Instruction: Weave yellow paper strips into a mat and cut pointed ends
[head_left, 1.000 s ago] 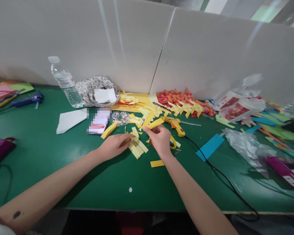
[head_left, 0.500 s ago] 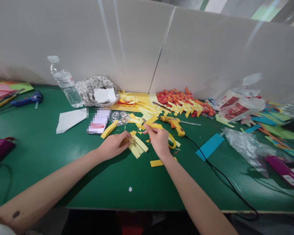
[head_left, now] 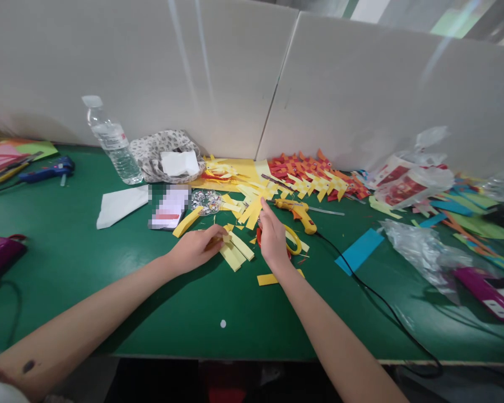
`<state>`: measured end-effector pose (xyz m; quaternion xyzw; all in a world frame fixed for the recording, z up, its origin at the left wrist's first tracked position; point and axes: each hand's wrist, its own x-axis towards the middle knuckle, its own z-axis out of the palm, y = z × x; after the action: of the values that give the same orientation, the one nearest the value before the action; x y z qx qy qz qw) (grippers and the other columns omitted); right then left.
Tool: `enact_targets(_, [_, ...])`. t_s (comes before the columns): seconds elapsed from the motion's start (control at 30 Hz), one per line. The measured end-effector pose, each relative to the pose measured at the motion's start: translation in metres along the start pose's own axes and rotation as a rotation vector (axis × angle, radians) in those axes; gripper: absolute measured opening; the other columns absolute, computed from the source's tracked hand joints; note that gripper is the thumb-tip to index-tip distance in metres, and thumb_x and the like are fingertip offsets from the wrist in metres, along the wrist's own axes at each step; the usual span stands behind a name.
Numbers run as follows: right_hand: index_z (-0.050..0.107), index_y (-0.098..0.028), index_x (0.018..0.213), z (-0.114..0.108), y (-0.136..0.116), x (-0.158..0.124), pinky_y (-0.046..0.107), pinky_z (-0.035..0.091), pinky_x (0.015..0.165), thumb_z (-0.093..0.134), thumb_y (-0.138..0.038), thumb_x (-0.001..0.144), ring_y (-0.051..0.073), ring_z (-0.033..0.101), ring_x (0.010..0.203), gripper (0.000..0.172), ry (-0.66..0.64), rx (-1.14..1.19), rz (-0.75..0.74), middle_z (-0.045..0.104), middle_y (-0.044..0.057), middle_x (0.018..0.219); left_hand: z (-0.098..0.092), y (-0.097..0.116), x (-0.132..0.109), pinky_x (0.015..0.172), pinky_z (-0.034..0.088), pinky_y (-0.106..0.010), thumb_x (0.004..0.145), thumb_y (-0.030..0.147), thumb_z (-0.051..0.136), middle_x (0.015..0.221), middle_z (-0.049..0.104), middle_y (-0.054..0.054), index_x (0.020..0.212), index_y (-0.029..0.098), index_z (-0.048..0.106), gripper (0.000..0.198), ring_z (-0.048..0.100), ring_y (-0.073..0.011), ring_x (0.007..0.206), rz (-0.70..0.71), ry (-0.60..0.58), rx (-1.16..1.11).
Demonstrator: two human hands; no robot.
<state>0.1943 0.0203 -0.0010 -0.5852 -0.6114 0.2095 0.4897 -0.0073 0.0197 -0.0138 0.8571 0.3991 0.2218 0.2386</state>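
Between the fingertips of my left hand (head_left: 199,246), pinched closed, is a small pale yellow paper piece (head_left: 226,237). Cut pale yellow strips (head_left: 240,246) lie under and beside those fingertips. My right hand (head_left: 273,235) hovers over the scissors (head_left: 294,242), whose yellow and red handles show on both sides of it; the blades are mostly hidden. Its visible fingers stretch forward to the loose yellow paper strips (head_left: 252,212), and no held thing shows. A separate yellow strip (head_left: 269,279) rests below the right wrist.
A yellow glue gun (head_left: 300,212) with a black cord lies right of my hand. Behind are red and yellow woven paper pieces (head_left: 302,170). A phone (head_left: 170,207), a water bottle (head_left: 115,146) and a patterned pouch (head_left: 151,154) stand left. Blue paper (head_left: 360,252) lies right.
My right hand has let the yellow strip down among the loose strips and straightened its fingers forward. More of the scissors' red handle shows. My left hand has hardly moved.
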Motion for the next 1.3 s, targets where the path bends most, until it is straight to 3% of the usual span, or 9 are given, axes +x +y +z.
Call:
enact_targets(0.07, [0.040, -0.021, 0.138, 0.000, -0.001, 0.001, 0.043, 0.035, 0.103, 0.026, -0.045, 0.091, 0.024, 0.041, 0.127, 0.054, -0.007, -0.013, 0.027, 0.052, 0.009, 0.131, 0.000, 0.000, 0.000, 0.069, 0.051, -0.029, 0.089, 0.027, 0.040, 0.100, 0.070, -0.002, 0.106, 0.024, 0.045, 0.019, 0.067, -0.0176, 0.082, -0.005, -0.006, -0.015])
enact_targets(0.17, [0.040, -0.019, 0.138, 0.001, -0.001, 0.002, 0.044, 0.035, 0.102, 0.031, -0.044, 0.091, 0.025, 0.039, 0.128, 0.053, 0.018, -0.112, -0.014, 0.050, 0.011, 0.133, -0.001, 0.001, 0.000, 0.072, 0.051, -0.030, 0.088, 0.027, 0.039, 0.100, 0.070, -0.002, 0.106, 0.024, 0.045, 0.019, 0.068, -0.0179, 0.085, -0.009, -0.006, -0.029])
enact_targets(0.33, [0.057, -0.019, 0.123, 0.000, -0.003, 0.001, 0.038, 0.049, 0.081, 0.045, -0.033, 0.086, 0.023, 0.060, 0.090, 0.042, 0.038, -0.122, -0.064, 0.065, 0.011, 0.107, 0.000, 0.002, 0.000, 0.073, 0.052, -0.032, 0.088, 0.027, 0.040, 0.101, 0.070, -0.003, 0.106, 0.024, 0.046, 0.020, 0.068, -0.0185, 0.086, -0.014, -0.003, -0.040])
enact_targets(0.53, [0.057, -0.019, 0.113, 0.002, -0.001, 0.001, 0.029, 0.049, 0.065, 0.051, -0.026, 0.083, 0.013, 0.053, 0.063, 0.031, 0.086, -0.104, -0.151, 0.058, 0.007, 0.094, -0.001, 0.002, 0.000, 0.073, 0.052, -0.031, 0.088, 0.027, 0.040, 0.103, 0.069, -0.004, 0.106, 0.024, 0.046, 0.020, 0.068, -0.0189, 0.087, -0.011, -0.001, -0.036])
enact_targets(0.77, [0.050, -0.019, 0.111, 0.001, 0.002, 0.002, 0.027, 0.044, 0.059, 0.049, -0.033, 0.086, 0.015, 0.054, 0.063, 0.029, 0.105, -0.068, -0.043, 0.058, 0.002, 0.076, -0.001, 0.003, 0.000, 0.072, 0.052, -0.031, 0.088, 0.026, 0.039, 0.101, 0.070, -0.003, 0.105, 0.023, 0.046, 0.019, 0.068, -0.0184, 0.086, -0.014, -0.002, -0.020])
enact_targets(0.97, [0.068, -0.022, 0.096, -0.003, -0.004, 0.000, 0.032, 0.043, 0.065, 0.046, -0.035, 0.086, 0.022, 0.055, 0.076, 0.027, 0.117, -0.259, -0.041, 0.067, 0.007, 0.080, -0.001, 0.004, 0.000, 0.072, 0.051, -0.031, 0.088, 0.027, 0.040, 0.100, 0.070, -0.003, 0.107, 0.023, 0.046, 0.020, 0.068, -0.0186, 0.086, -0.021, -0.007, -0.016])
enact_targets(1.17, [0.039, -0.025, 0.137, -0.001, -0.009, -0.002, 0.038, 0.046, 0.080, 0.034, -0.038, 0.092, 0.023, 0.053, 0.106, 0.047, 0.141, -0.092, -0.116, 0.054, 0.012, 0.126, -0.001, 0.002, 0.000, 0.070, 0.051, -0.030, 0.089, 0.029, 0.039, 0.097, 0.070, -0.004, 0.106, 0.023, 0.047, 0.020, 0.067, -0.0187, 0.083, -0.008, -0.005, -0.022])
enact_targets(1.23, [0.039, -0.025, 0.138, 0.001, -0.008, -0.003, 0.039, 0.047, 0.083, 0.032, -0.037, 0.092, 0.023, 0.055, 0.105, 0.047, 0.072, -0.071, -0.122, 0.057, 0.011, 0.123, 0.000, 0.001, 0.000, 0.069, 0.051, -0.030, 0.089, 0.030, 0.039, 0.096, 0.070, -0.004, 0.106, 0.023, 0.047, 0.020, 0.067, -0.0184, 0.082, -0.001, -0.003, -0.029])
enact_targets(1.3, [0.053, -0.023, 0.127, 0.002, -0.006, -0.003, 0.039, 0.048, 0.080, 0.036, -0.034, 0.090, 0.023, 0.061, 0.093, 0.043, -0.026, -0.070, -0.099, 0.065, 0.010, 0.107, 0.001, 0.001, 0.000, 0.070, 0.051, -0.029, 0.089, 0.030, 0.039, 0.097, 0.070, -0.004, 0.106, 0.023, 0.047, 0.019, 0.068, -0.0180, 0.082, 0.001, 0.002, -0.039])
